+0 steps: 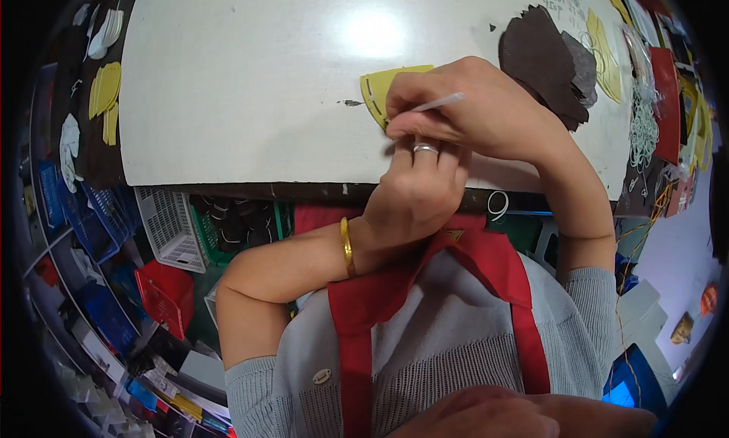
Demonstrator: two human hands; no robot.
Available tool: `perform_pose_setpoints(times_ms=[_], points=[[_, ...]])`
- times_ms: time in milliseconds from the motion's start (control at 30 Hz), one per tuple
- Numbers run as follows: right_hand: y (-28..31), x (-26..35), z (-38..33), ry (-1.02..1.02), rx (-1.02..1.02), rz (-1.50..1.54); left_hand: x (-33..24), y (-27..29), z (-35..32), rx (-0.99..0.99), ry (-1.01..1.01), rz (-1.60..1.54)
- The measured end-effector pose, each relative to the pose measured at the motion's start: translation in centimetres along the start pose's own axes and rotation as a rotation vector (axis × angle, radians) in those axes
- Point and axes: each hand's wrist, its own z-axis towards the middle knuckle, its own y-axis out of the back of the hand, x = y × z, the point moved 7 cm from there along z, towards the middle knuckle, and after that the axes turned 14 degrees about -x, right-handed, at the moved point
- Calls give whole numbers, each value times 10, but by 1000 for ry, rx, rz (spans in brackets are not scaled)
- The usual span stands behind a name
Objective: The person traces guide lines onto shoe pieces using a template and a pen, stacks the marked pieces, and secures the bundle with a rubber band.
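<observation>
My right hand point(478, 108) is closed round a thin whitish pen point(443, 102), whose tip is hidden by the fingers. Under that hand, a yellow template point(375, 89) with a curved edge and dark slots along it lies on the white tabletop point(250, 81). My left hand point(418, 187), with a ring and a gold bracelet, comes up against the right hand at the table's near edge. Its fingers are bent and close together; their tips are covered by the right hand, so what they hold cannot be made out.
Dark brown cut pieces point(538, 58) lie stacked to the right, with yellow templates point(604, 58) beyond. More yellow pieces point(105, 89) hang at the far left edge. Below the table stand a white basket point(168, 229) and a red bin point(167, 295). Pale cords point(644, 127) bunch at the right.
</observation>
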Motion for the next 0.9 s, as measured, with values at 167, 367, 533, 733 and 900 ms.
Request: perform_pose_setpoints(times_ms=[167,367,533,733,900], points=[[-1,9,17,63,84,-89,3,5,4,-101,8,14],[-2,2,34,253,-238,-221,4,1,10,-48,52,25],[19,3,0,71,-226,-122,2,-1,7,-32,44,-42],[10,11,-14,192,-161,-226,2,0,4,13,29,-38],[43,-6,-31,-33,-207,-256,4,1,13,-106,2,27]])
